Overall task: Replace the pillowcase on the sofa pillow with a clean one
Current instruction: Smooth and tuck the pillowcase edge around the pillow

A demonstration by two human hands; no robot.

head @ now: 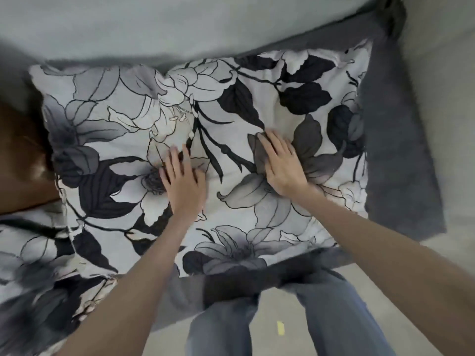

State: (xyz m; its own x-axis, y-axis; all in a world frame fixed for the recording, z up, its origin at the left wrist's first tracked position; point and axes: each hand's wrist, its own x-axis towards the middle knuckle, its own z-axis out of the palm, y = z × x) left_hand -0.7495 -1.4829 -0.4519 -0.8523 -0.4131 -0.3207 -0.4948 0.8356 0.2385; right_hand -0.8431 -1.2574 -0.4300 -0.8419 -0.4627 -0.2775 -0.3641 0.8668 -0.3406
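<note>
Starting at the left edge, I see a brown cushion (23,160) tucked beside the pillow (123,104), and a second piece of the same black-and-white flowered cloth (38,273) lying crumpled just below it. My left hand (183,181) rests flat on the pillow's middle with its fingers straight and spread, and my right hand (282,165) lies flat just to the right of it, fingers straight and close together, the two hands apart and gripping nothing. The pillow sits on the dark grey sofa seat (401,155), against the pale backrest (180,24).
</note>
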